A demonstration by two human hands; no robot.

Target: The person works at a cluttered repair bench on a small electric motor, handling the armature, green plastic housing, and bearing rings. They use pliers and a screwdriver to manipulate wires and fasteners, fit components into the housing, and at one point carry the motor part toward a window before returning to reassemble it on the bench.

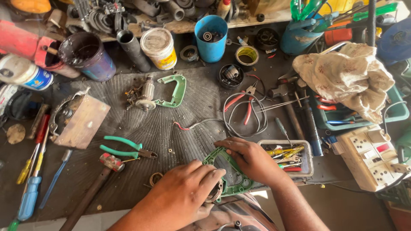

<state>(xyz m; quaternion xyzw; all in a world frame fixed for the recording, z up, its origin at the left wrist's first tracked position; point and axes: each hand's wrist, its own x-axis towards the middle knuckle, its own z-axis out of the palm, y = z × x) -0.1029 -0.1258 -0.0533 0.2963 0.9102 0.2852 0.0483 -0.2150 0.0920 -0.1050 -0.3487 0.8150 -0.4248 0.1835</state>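
Observation:
Both my hands are at the front edge of the bench on a green plastic tool housing (234, 185). My left hand (182, 194) is closed over its near end, where a round metal part shows under my fingers. My right hand (250, 159) presses on the housing's upper right side, fingers curled over the green handle loop. A matching green handle half (176, 90) with a motor armature (144, 96) lies farther back on the ribbed mat.
Green-handled pliers (124, 147) and a hammer (96, 186) lie to the left. A clear box of bits (287, 157) is by my right wrist. Red pliers (247, 107), coiled wire, cans, cups, screwdrivers (32, 171), a cloth (346, 77) and a switchboard (372, 156) crowd the bench.

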